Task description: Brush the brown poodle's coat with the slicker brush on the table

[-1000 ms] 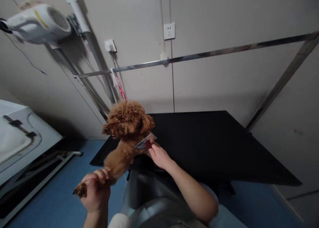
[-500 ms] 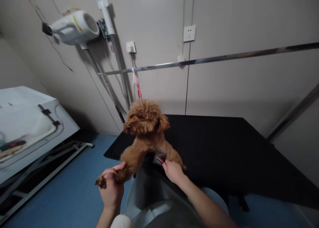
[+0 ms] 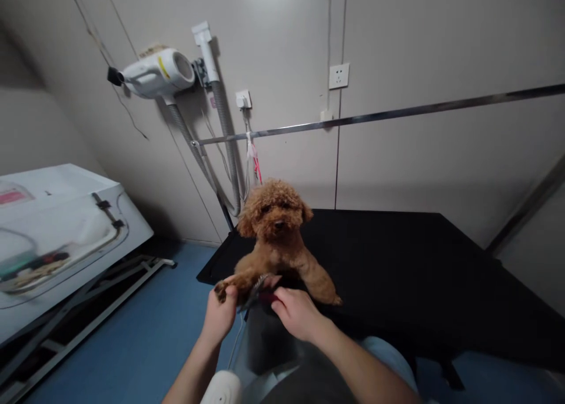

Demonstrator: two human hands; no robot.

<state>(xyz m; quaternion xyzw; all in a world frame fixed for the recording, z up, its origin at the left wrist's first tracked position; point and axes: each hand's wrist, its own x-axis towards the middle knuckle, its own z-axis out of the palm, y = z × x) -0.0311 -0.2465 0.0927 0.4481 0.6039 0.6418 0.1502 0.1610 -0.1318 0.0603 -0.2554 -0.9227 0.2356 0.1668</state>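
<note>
A curly brown dog (image 3: 276, 216), poodle-like, faces me at the near edge of the black table (image 3: 388, 263). My left hand (image 3: 220, 313) is closed around its front paw (image 3: 227, 289), on the left side of the view. My right hand (image 3: 300, 313) grips the reddish handle of a slicker brush (image 3: 260, 286), slightly blurred. The bristled head of the brush is beside the held leg; I cannot tell whether it touches the fur. The dog's other front leg (image 3: 320, 280) rests on the table.
A metal bar (image 3: 300, 124) crosses behind the dog, with a pink-and-white loop (image 3: 255, 157) hanging from it. A white dryer (image 3: 161, 72) with hoses is mounted on the wall. To the left stands a white tub (image 3: 128, 216) on a metal frame. A white rounded object (image 3: 223, 387) is near my lap.
The brush has moved left from beside the far-right leg to the held leg. My left hand has raised the paw inward, and the dog's head has turned to face me.
</note>
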